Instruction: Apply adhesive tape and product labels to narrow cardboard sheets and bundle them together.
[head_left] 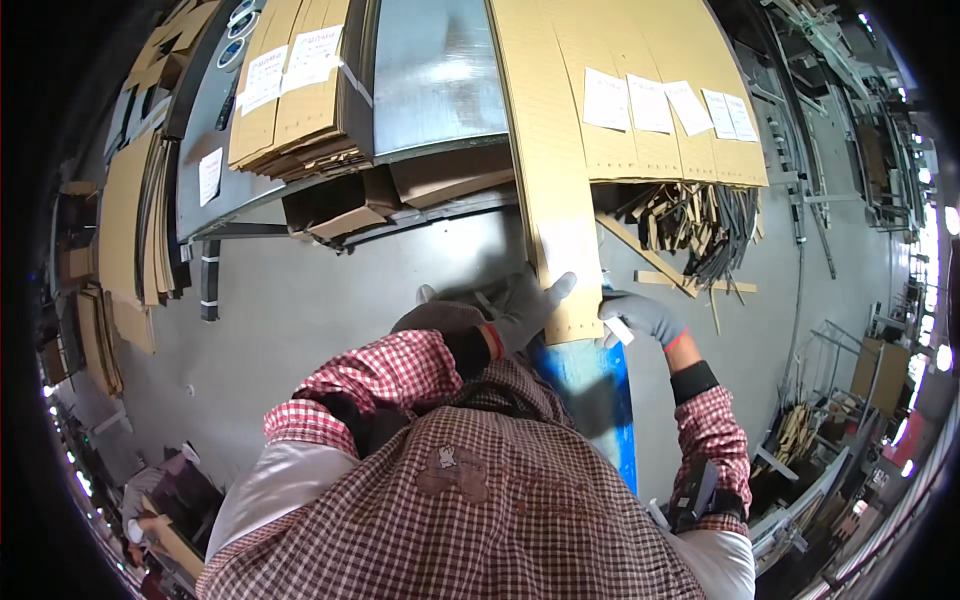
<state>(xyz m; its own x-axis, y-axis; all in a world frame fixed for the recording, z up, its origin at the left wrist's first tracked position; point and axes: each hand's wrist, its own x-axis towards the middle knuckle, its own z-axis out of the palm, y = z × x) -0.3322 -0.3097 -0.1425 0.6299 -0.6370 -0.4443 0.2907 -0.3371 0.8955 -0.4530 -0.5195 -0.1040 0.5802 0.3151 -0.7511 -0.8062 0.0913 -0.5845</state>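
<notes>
A long tan cardboard strip (555,190) runs from the table toward my body, with a white sheet of paper (562,250) lying near its close end. My left hand (528,310), in a grey glove, is closed on the strip's left edge, thumb on top and the other fingers partly hidden. Beside the right edge, my gloved right hand (648,316) pinches a small white piece (619,330), too small to name surely. Under the strip's near end is a blue surface (590,385).
More cardboard strips (650,130) with paper sheets lie to the right on the table. A stack of cardboard (290,110) stands left of the bare metal tabletop (440,80). Boxes (340,205) sit below it. Cardboard scraps (690,235) heap under the right side; a person (165,490) is at lower left.
</notes>
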